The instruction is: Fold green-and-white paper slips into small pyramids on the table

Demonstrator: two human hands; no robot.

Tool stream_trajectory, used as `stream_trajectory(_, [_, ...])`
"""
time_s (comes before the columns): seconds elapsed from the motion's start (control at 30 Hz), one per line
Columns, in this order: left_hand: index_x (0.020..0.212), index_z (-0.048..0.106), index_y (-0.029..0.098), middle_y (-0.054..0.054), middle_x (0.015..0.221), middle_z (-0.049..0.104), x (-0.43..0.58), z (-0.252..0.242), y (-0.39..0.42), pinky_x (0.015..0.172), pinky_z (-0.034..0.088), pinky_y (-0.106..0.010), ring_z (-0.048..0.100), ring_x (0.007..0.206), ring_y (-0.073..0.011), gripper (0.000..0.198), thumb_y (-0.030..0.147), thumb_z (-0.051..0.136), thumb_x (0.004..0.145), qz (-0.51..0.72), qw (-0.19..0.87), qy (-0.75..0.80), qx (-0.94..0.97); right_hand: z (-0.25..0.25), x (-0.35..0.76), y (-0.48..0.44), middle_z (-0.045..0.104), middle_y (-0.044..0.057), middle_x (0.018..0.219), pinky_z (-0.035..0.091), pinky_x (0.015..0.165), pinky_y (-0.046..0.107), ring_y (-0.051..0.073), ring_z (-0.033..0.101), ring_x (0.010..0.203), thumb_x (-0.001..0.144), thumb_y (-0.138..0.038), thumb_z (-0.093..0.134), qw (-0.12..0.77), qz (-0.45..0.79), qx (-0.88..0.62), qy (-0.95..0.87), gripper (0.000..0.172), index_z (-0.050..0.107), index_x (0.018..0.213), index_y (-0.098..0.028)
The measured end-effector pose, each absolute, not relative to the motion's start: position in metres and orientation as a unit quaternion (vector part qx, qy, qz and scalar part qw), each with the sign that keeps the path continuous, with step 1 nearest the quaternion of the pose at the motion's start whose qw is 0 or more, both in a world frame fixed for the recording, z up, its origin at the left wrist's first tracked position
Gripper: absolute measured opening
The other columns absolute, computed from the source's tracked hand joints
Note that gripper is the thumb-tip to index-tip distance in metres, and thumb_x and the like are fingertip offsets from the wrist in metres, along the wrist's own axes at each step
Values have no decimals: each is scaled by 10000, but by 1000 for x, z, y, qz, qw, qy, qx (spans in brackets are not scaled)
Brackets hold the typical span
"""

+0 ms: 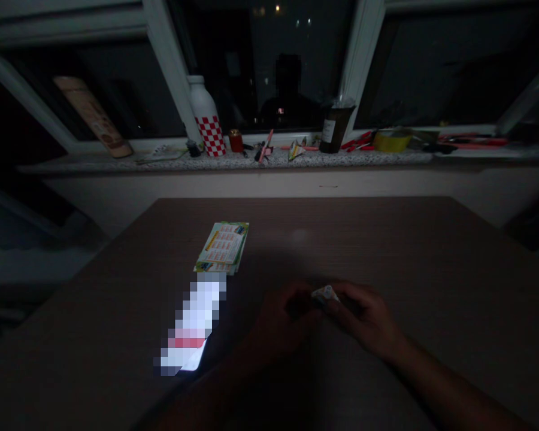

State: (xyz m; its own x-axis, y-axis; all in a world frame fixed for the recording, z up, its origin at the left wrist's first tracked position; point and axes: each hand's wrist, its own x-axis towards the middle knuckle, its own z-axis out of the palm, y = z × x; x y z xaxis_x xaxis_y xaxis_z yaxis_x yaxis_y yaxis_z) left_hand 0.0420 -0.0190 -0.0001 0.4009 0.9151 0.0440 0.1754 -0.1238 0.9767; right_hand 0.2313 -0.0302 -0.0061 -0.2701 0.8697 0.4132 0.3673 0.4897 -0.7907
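Observation:
The room is dark. My left hand and my right hand meet over the brown table, fingers curled and pinched together on a small pale folded piece of paper held between them. To the left of my hands lies a lit phone screen, blurred out. Beyond it sits a stack of green and yellow printed leaflets.
A stone window sill runs behind the table with a white bottle with red checks, a dark jar, a yellow tape roll, a tilted tube, pens and small bits. Dark window panes are above.

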Motion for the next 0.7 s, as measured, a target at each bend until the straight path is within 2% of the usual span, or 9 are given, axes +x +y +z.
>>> stream_trajectory(0.07, [1018,622,184,-25,910,656,39,2,-19,753,459,-256,605,840,-162,272,202,663,750,375,474,400,689,-5,231,-30,703,14,800,488,643,208,129,645,701,857,-215,572,425,284,-405,-758,127,652,955,-210])
stream_trajectory(0.2, [879,667,175,-32,871,668,37,3,-15,764,453,-252,615,825,-153,97,187,614,799,377,416,344,752,-5,231,-31,694,24,766,496,624,216,138,643,676,828,-217,606,428,257,-398,-770,130,646,948,-186])
stream_trajectory(0.37, [821,660,169,-32,850,674,38,2,-16,737,461,-246,623,802,-149,51,192,623,795,400,420,355,733,-8,232,-31,723,49,861,523,648,240,165,669,736,822,-239,617,443,260,-410,-754,217,650,1032,-193])
stream_trajectory(0.5, [815,646,176,-27,843,673,37,3,-18,750,466,-257,624,803,-148,39,179,611,798,416,413,357,727,-8,231,-31,722,33,806,528,599,240,153,659,667,836,-258,607,454,292,-431,-723,183,668,1001,-210])
stream_trajectory(0.6, [807,640,169,-34,835,674,37,4,-18,743,467,-263,625,794,-150,35,167,608,796,421,404,343,736,-7,230,-30,726,29,813,540,614,242,157,669,692,813,-228,638,486,277,-422,-714,196,666,1007,-221])
stream_trajectory(0.7, [796,639,163,-38,817,673,36,3,-17,717,470,-260,625,768,-148,26,162,613,789,426,395,339,740,-4,228,-29,729,27,803,544,631,248,157,677,703,807,-176,637,499,264,-380,-733,120,688,906,-220])
